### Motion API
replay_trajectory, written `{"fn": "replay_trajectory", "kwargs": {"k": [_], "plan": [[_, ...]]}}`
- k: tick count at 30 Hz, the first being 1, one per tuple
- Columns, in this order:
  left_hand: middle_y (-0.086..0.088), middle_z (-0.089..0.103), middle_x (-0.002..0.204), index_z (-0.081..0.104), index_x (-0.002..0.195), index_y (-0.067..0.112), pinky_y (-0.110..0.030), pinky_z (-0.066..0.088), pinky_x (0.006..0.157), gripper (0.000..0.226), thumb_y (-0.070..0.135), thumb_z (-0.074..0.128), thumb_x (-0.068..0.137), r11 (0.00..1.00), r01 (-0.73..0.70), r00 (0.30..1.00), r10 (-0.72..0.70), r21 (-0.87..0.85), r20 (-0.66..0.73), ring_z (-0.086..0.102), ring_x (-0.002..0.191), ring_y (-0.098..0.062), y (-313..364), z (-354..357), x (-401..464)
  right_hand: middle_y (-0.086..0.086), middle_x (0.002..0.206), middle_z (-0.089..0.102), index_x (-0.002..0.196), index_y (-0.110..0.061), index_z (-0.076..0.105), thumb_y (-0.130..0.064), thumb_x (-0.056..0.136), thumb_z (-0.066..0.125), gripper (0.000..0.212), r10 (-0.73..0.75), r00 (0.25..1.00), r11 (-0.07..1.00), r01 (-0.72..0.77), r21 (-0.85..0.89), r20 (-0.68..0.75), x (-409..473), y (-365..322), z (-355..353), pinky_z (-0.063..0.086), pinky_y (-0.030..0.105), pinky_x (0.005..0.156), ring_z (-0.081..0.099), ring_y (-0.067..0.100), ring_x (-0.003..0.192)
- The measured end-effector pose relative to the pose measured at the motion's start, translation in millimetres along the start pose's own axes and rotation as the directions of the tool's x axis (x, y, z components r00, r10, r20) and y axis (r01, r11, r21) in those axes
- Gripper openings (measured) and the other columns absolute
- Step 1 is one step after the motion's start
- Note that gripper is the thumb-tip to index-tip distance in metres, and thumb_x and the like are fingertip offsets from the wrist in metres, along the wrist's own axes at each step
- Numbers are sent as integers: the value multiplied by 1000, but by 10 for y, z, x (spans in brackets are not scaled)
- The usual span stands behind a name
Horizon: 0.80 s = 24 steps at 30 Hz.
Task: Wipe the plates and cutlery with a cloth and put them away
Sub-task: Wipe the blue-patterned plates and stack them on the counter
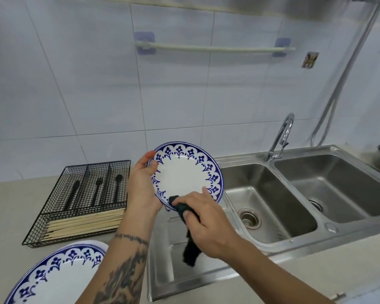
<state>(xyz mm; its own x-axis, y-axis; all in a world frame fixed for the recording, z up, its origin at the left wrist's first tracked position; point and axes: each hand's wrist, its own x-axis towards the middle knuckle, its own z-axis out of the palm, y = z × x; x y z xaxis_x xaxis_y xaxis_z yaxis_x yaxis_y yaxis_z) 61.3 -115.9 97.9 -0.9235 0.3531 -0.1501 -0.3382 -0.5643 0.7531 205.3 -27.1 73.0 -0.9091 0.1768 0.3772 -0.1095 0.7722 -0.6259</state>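
Plate wiping is seen above the steel drainboard [162, 270] at the left end of the double stainless-steel sink [294, 194]. A round white plate with a dark blue floral rim [182, 174] is held tilted, its face toward the camera, by the left hand [140, 185]; the thumb is laid over the plate's left rim and the other fingers are curled behind it, out of sight. A dark, bunched cloth [184, 212] is pinched by the right hand [206, 224] between thumb and curled fingers and is pressed against the plate's lower rim, with its loose tail hanging down below the hand.

A second white plate with the same blue floral rim [57, 275] is laid flat at the near left edge of the beige worktop [7, 216]. Just behind it a black wire-mesh cutlery tray [79, 200] is placed, with black cutlery [97, 189] in its rear compartments and pale wooden chopsticks [83, 224] lying in its front compartment. A curved chrome tap [281, 137] is mounted at the sink's back edge, between the two basins.
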Motion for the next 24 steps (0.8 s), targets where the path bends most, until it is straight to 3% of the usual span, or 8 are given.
{"fn": "replay_trajectory", "kwargs": {"k": [2, 6, 10, 14, 20, 22, 24], "plan": [[-5, 75, 87, 65, 101, 20, -42, 56, 79, 26, 1, 49, 99, 1000, 2, 1000, -2, -7, -4, 70, 77, -23, -54, 9, -11, -8, 109, 64, 118, -23, 62, -18, 92, 42, 33, 0, 999, 1000, 0, 14, 39, 81, -94, 17, -1, 17, 115, 54, 8, 107], [-2, 76, 80, 63, 102, 20, -33, 59, 60, 25, 2, 47, 101, 1000, 11, 999, -12, -15, -52, 73, 67, -17, -116, -18, -53, -8, 119, 63, 127, -27, 55, -20, 95, 41, 35, -19, 993, 1000, 21, -16, 121, 128, -139, 39, 1, 29, 119, 52, 11, 114], [-6, 72, 96, 62, 104, 23, -41, 56, 76, 25, 3, 46, 102, 993, 28, 994, -39, -111, -99, 69, 85, -25, -3, -134, -12, -12, 107, 59, 121, -29, 53, -27, 91, 45, 32, -96, 984, 964, 129, -232, 147, 53, 30, -50, 7, 42, 121, 51, 10, 104], [-2, 71, 101, 62, 113, 24, -39, 56, 69, 27, 6, 46, 103, 992, 30, 985, -50, -119, -167, 68, 86, -22, 94, -193, 16, -10, 111, 50, 120, -28, 51, -23, 84, 49, 36, -106, 981, 866, 171, -469, 161, 63, 355, -230, 4, 45, 120, 46, 15, 113], [-5, 68, 107, 56, 126, 24, -46, 54, 84, 34, 3, 42, 103, 983, 92, 960, -130, -158, -247, 65, 89, -24, -21, -207, 26, -4, 100, 51, 103, -21, 60, -9, 77, 59, 28, -165, 984, 851, 175, -495, 64, 119, 444, -100, 23, 38, 113, 47, 21, 98], [-6, 66, 108, 54, 128, 24, -51, 51, 94, 36, 2, 41, 103, 981, 139, 949, -171, -135, -266, 64, 90, -24, -74, -247, 25, -4, 98, 51, 103, -22, 60, -8, 76, 63, 30, -157, 982, 849, 188, -493, 105, 114, 513, -76, 35, 36, 100, 46, 20, 95], [-6, 65, 106, 55, 128, 24, -53, 50, 96, 37, 2, 41, 102, 967, 240, 923, -255, -87, -288, 64, 91, -25, -115, -303, 37, -5, 95, 51, 103, -24, 59, -8, 76, 65, 32, -138, 981, 859, 188, -476, 139, 81, 546, -59, 35, 27, 89, 43, 18, 93]]}}
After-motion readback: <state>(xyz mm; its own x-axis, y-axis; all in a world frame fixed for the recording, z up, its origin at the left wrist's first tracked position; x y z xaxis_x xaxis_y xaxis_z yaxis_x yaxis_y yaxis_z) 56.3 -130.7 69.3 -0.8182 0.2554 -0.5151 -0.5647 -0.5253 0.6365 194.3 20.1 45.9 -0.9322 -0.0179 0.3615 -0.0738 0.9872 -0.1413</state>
